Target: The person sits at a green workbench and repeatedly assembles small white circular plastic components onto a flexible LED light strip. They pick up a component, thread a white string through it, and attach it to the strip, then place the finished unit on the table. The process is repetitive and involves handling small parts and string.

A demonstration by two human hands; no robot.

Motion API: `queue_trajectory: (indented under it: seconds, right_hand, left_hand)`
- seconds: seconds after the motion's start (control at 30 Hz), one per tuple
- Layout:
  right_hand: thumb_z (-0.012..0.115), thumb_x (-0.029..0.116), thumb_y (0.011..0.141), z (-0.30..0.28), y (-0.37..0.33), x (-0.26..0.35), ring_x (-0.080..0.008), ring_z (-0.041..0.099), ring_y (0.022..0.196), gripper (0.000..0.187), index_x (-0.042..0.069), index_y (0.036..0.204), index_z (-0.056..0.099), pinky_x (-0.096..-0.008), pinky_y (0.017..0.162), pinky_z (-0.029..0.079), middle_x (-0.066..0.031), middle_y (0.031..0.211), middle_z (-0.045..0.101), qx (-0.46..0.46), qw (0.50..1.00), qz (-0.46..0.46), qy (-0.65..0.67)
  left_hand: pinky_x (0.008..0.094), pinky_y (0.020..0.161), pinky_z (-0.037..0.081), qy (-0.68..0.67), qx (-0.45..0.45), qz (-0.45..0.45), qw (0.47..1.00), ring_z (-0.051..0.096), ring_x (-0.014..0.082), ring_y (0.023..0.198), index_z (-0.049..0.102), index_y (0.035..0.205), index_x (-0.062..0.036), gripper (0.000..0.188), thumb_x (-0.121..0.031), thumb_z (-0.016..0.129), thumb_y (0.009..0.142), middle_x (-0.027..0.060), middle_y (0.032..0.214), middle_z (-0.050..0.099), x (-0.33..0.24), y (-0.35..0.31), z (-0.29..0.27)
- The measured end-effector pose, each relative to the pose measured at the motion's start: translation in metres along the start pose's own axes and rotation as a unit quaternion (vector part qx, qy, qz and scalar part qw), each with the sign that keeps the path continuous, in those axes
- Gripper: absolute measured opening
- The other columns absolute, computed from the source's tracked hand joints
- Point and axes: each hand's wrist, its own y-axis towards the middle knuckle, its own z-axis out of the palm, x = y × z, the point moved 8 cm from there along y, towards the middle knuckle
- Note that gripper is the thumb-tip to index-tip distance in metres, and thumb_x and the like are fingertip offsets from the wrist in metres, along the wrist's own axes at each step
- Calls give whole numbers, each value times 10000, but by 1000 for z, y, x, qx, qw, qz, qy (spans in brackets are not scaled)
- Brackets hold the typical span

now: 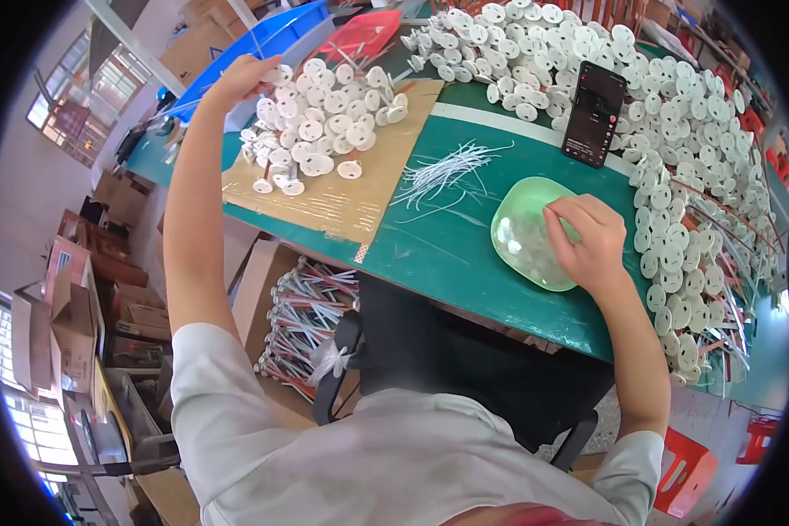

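Observation:
At the far left, my left hand [239,81] reaches to the edge of a heap of white round-headed pieces [311,131] on a cardboard sheet [351,203]. Its fingers are closed at one white disc, which shows by the fingertips. My right hand [590,238] hangs over a light green bowl [519,230], thumb and fingers pinched together at its rim. Small clear or whitish bits seem to lie in the bowl; they are too small to name. Whatever the pinch holds is hidden. Between the hands lies a bundle of thin white strips [447,175] on the green tabletop [430,254].
A phone [594,114] leans against a large mass of white discs [675,175] along the back and right. Blue bin [280,35] and red tray [361,35] stand at the far left. Below the edge, a carton holds stemmed pieces [307,320]. A red stool [682,473] is lower right.

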Motion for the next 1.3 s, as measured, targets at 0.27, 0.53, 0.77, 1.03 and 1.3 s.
queue_trajectory:
  seconds: [0.27,0.53,0.77,1.03,1.3]
  right_hand:
    - [742,4,727,9,-1,1,-245,650,659,103,35,786,663,-329,569,512,-78,759,678,39,999,2,-13]
    - [748,86,743,11,-11,-13,-256,650,641,92,62,775,665,-351,555,513,-80,750,677,27,999,35,-31]
    - [754,112,731,2,-11,-28,-253,638,626,149,75,695,614,-348,521,495,-69,687,631,62,987,102,-111]
    - [666,99,771,-83,59,-46,-324,662,850,351,123,1121,640,-430,735,549,-102,957,688,112,933,108,-325]
    - [593,31,797,-174,-22,-211,-354,656,1009,279,134,1021,725,-465,829,543,-136,1070,685,350,717,397,-454]
  left_hand:
    - [472,795,531,336,-117,84,931,679,423,879,711,841,27,457,-403,561,821,278,875,689,-1,21,-26]
    - [449,798,519,266,-226,204,915,682,365,900,635,1238,-127,398,-309,579,888,181,955,714,9,4,1]
    - [289,706,513,-270,-240,431,827,647,153,740,695,905,-32,79,-88,691,850,49,810,694,-175,-156,134]
    - [309,551,508,-230,-69,506,828,645,209,555,682,792,-32,59,-76,721,802,77,682,677,-198,-185,261]
    - [302,504,488,-260,-90,535,799,635,191,530,663,755,-40,73,-68,717,794,61,626,649,-207,-196,243]
